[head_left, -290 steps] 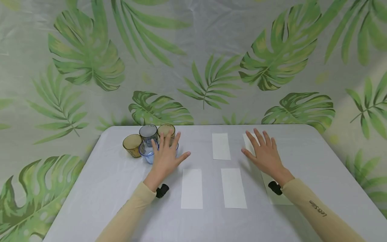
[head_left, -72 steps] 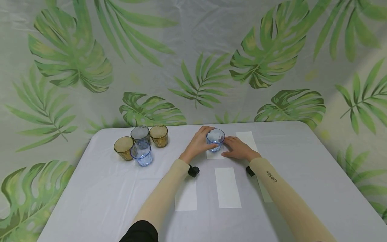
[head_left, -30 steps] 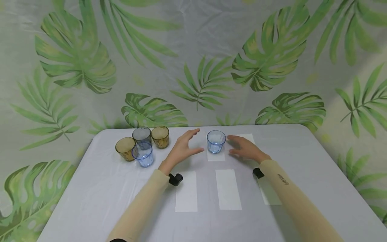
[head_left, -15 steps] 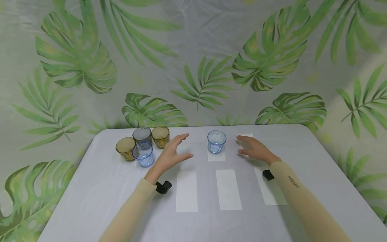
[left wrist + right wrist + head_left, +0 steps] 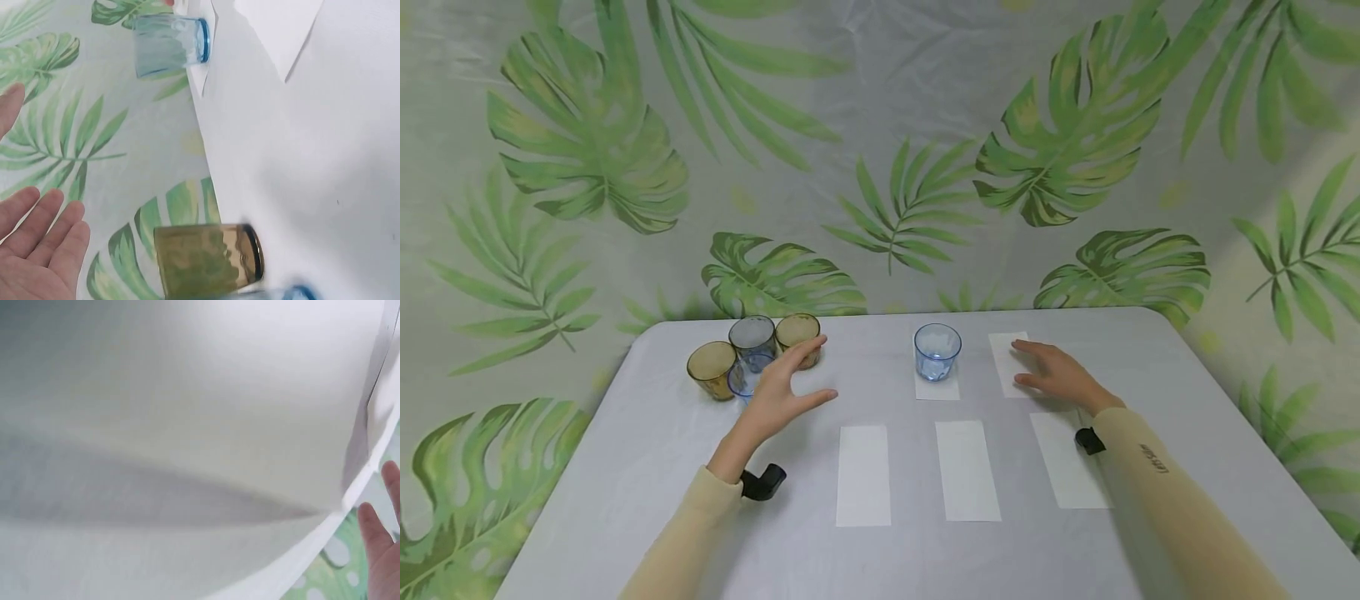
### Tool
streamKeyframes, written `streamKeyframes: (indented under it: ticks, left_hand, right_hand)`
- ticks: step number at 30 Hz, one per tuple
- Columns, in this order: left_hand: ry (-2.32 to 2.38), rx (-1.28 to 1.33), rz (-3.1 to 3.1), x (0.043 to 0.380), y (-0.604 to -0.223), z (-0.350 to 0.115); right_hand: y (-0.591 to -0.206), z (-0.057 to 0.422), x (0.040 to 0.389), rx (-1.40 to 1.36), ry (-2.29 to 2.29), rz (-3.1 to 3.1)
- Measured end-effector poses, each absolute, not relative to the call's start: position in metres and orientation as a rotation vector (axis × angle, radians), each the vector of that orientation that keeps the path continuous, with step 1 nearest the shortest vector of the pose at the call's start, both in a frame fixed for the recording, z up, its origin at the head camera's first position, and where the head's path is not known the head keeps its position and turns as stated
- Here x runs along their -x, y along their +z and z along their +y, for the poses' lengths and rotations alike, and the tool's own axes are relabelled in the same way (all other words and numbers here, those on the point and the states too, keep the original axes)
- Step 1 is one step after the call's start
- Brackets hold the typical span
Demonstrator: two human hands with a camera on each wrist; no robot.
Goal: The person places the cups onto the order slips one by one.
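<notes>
A clear blue glass [image 5: 937,354] stands upright on a white paper slip [image 5: 937,392] at the back of the table, with neither hand touching it. My left hand [image 5: 775,400] hovers in front of the cluster of glasses at the left, thumb and fingers spread and holding nothing. It partly covers a second blue glass [image 5: 742,381]. Around that one stand an amber glass [image 5: 710,371], a grey glass [image 5: 752,336] and another amber glass [image 5: 797,330]. My right hand [image 5: 1062,375] is over the back right paper slip [image 5: 1006,367], fingers loosely extended and holding nothing.
Three more paper slips lie in a front row: left [image 5: 863,477], middle [image 5: 967,472] and right [image 5: 1063,467]. A white cloth covers the table [image 5: 910,558]. Behind it hangs a leaf-patterned curtain [image 5: 925,100].
The blue glass came from the left cluster onto the back paper slip, and both hands let go of it. Since then my left hand has moved left to the glasses, my right hand rightward.
</notes>
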State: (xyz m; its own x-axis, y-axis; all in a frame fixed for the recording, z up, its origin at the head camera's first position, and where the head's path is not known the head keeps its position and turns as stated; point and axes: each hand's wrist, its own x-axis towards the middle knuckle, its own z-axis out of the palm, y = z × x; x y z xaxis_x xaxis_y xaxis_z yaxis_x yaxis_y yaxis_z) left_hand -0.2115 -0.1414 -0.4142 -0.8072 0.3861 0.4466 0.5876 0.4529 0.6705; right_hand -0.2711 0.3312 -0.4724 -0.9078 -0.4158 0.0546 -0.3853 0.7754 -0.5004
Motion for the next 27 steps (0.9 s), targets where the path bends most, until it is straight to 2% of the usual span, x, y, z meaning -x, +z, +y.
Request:
streamKeyframes:
  ticks: [15,27]
  left_hand:
    - [-1.178,0.612,-2.493,0.195,-0.414,-0.196]
    - [-1.155,0.499,-2.511,0.191,-0.426,-0.219]
  right_hand:
    - [-0.467,0.349,0.265,0.678,-0.832,2.893]
    - [-0.471,0.356,0.268,0.678,-0.827,2.866]
